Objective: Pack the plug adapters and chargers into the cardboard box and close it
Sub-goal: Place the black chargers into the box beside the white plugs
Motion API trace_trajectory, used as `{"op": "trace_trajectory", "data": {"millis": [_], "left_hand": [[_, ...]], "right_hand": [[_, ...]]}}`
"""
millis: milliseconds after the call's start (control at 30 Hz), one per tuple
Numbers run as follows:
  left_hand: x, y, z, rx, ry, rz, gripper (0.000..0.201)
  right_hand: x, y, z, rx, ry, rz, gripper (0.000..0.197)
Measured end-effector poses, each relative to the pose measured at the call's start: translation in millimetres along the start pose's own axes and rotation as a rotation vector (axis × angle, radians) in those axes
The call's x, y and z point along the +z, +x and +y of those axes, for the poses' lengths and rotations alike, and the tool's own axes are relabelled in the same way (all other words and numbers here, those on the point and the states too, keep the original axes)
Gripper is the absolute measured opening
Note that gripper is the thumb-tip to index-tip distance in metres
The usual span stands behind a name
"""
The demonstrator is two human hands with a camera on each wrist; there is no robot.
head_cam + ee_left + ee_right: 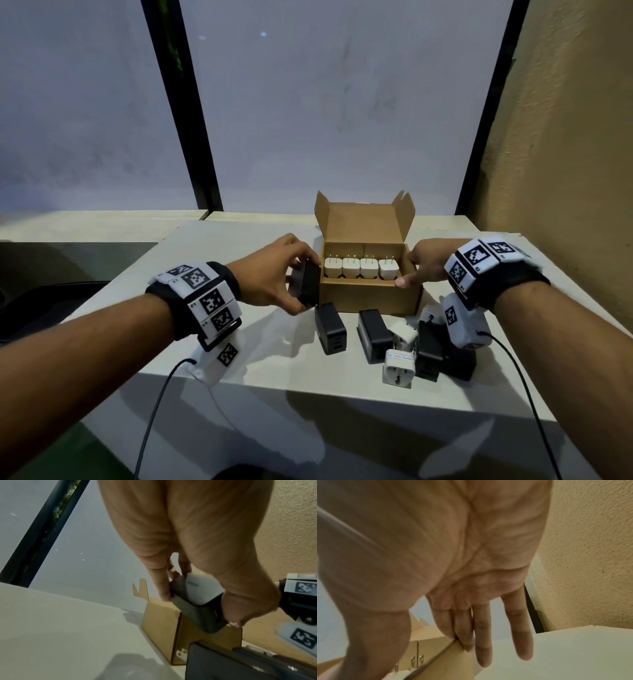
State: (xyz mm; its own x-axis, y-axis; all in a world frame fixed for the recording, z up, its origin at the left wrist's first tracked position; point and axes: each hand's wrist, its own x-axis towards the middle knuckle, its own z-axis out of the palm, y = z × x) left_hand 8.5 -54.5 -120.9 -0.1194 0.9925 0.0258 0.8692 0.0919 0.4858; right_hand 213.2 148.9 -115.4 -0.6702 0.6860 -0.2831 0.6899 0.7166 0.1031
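Head view: a black block charger [306, 286] arrives at the left wall of the open brown cardboard box [371, 295], which is partly packed.

The left hand [274, 274] has its grip closed around that charger, thumb on one face and fingers on the other, holding it tilted just over the box's left rim. The right hand [423, 267] rests on the box's right wall with fingers straight, thumb laid along the front rim, steadying it and gripping nothing. Inside the box, four small white plug adapters [361, 268] stand in a row along the front wall, prongs up. On the pale desk [239, 359] just in front of the box lie several more black chargers [330, 328] and two white travel adapters [399, 367]. By my judgement roughly half remains to pack, and the lid stands open.
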Motion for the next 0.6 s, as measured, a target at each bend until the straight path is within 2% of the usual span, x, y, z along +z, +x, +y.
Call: {"op": "trace_trajectory", "data": {"millis": [100,300,433,600], "left_hand": [[-5,7,6,0.049,-0.146,0.056,0.07],[-7,24,19,0.11,-0.256,0.11,0.072],[-7,41,25,0.102,-0.224,0.102,0.073],[-1,64,25,0.004,-0.119,0.063,0.073]], "right_hand": [[1,0,2,-0.013,0.012,0.006,0.044],[1,1,4,-0.036,0.039,0.04,0.046],[3,2,7,-0.051,0.067,0.042,0.044],[5,4,8,-0.081,0.105,0.048,0.047]]}}
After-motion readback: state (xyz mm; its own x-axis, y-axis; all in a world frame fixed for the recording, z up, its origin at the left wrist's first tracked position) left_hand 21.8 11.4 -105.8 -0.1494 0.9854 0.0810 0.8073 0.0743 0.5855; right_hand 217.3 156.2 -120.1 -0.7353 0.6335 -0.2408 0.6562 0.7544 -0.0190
